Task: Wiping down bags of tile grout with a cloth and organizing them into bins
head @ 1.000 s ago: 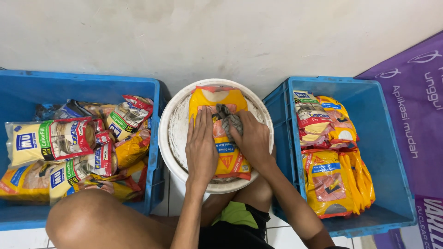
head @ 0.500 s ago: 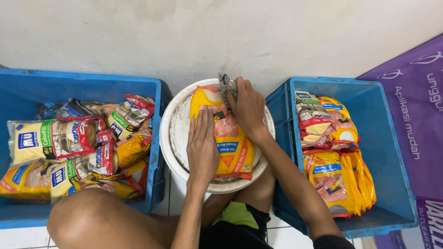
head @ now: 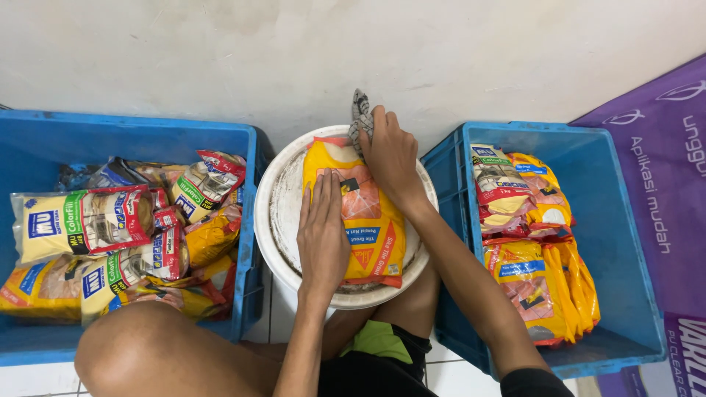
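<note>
Head view, looking straight down: the white round lid (head: pixel 278 220) in the middle serves as the landmark for everything else.

Left of the lid, touching its edge, stands a blue crate (head: pixel 44 140) heaped with yellow, white and red pouches (head: pixel 110 228); they lie in a loose pile, some flat, some tilted against one another. Below that crate, left of the lid's near edge, the person's bare knee (head: pixel 147 353) fills the lower corner.

On the lid lies a yellow and orange bag (head: pixel 375 220), lengthwise, its top end toward the wall and its bottom end at the lid's near rim. The left hand (head: pixel 322 235) rests flat on the left half of this bag, fingers straight and together, palm pressing down, holding nothing. The right hand (head: pixel 390 158) sits on the bag's top right corner, at the far rim of the lid, its fingers curled shut around a grey patterned cloth (head: pixel 360 117) that sticks up beyond the lid toward the wall.

Below the lid, between the person's legs, a bit of green fabric (head: pixel 379 340) shows over black shorts.

Right of the lid, touching its edge, stands a second blue crate (head: pixel 625 220). Inside, yellow and red bags (head: pixel 537 250) lie stacked along the side nearest the lid, while the far side shows bare bottom. Right of that crate lies a purple banner (head: pixel 662 147).
</note>
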